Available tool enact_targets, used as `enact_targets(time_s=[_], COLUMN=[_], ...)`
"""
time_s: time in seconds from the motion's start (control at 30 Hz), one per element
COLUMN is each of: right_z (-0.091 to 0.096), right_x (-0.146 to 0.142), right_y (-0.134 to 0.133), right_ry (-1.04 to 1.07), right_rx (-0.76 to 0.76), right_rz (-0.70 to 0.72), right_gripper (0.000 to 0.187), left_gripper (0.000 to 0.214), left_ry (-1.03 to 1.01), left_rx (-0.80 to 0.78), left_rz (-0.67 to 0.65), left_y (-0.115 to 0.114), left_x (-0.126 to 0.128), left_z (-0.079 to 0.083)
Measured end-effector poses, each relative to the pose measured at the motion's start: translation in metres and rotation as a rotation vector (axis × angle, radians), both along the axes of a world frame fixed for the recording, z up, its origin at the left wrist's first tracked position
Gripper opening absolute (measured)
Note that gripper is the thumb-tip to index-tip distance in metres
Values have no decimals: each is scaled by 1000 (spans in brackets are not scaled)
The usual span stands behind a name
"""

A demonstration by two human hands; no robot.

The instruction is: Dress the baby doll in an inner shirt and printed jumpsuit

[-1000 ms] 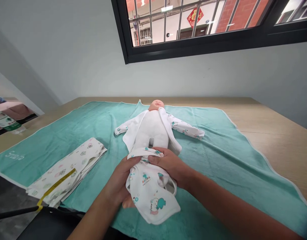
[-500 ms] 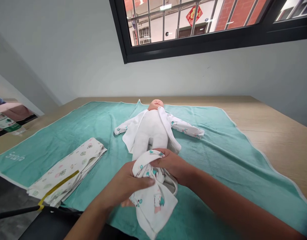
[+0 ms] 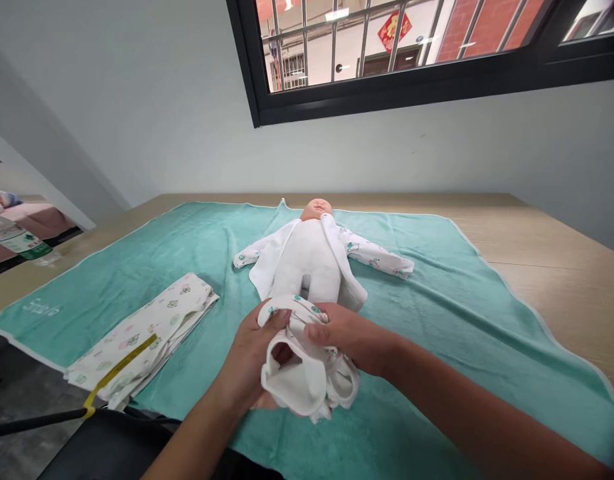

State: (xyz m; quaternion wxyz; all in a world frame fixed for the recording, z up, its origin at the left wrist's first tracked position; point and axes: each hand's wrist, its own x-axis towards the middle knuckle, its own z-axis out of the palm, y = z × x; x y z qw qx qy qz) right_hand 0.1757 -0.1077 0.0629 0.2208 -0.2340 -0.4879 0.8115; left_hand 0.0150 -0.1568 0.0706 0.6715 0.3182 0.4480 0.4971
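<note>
A baby doll [image 3: 307, 257] lies on its back on a teal blanket [image 3: 187, 240], head toward the wall. It has a white body and wears an open white jacket [image 3: 354, 293] with printed sleeves spread to both sides. Over the doll's lower legs, both hands grip white printed baby pants [image 3: 299, 383], bunched up with openings facing me. My left hand [image 3: 249, 350] is closed on the left edge, its thumb pressing on top. On the right edge, my right hand [image 3: 349, 337] pinches the gathered fabric. A bit of the doll's foot [image 3: 265, 401] shows below; the rest of its lower legs is hidden.
At left on the blanket lies a folded printed cloth [image 3: 151, 327]. A yellow strap [image 3: 119, 370] on a black rod crosses its near end. A plastic bottle [image 3: 24, 240] lies by the wooden table's [image 3: 527, 247] left edge. A barred window [image 3: 387, 53] is above.
The hanging end of the baby pants has been gathered up into a bunch, so openings now face me. My left thumb has moved up to the top edge. The view has shifted slightly.
</note>
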Motion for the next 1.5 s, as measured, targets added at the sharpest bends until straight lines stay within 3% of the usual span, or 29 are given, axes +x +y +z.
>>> enact_targets(time_s=[0.1,0.17,0.3,0.37,0.47,0.67,0.83,0.97,1.03,1.13,1.2,1.3,1.4,1.5], right_z=[2,-1,-9,-9,-7,-3,0,-3,-7,-14,-14,-7,4,11], right_x=[0,0,-3,-4,-6,-4,-1,-5,-8,-12,-12,-9,-6,-7], right_y=[1,1,0,-2,-4,-5,0,-1,-3,-4,-4,-5,-8,-16], right_ry=[-141,-134,-12,-5,11,47,-8,-93,-117,-120,-131,-187,-283,-369], right_rx=[19,-30,-94,-92,-104,-19,80,126,129,113,128,221,423,650], right_rz=[50,5,-135,-159,-159,-76,3,-91,-161,-264,-286,-228,-145,-105], right_gripper=[44,39,30,28,31,37,55,44,37,30,29,35,43,31], left_gripper=[47,45,57,62,53,52,41,20,24,50,52,35,24,19], left_ry=[37,70,134,197,228,-11,-120,-161,-115,58,220,495,771,889], left_rx=[41,73,173,182,145,18,-14,33,81,149,144,128,181,136], left_rz=[46,18,-282,-360,-295,-76,-105,-159,-186,-228,-159,105,320,436], left_y=[0,1,1,-1,-5,-4,0,-2,-4,-5,-4,-7,-19,-41], left_x=[0,-4,-20,-25,-26,-21,-25,-27,-25,-20,-15,-9,-4,0], left_z=[-4,-7,-5,-3,-4,-15,-18,-17,-14,-6,-2,1,2,5])
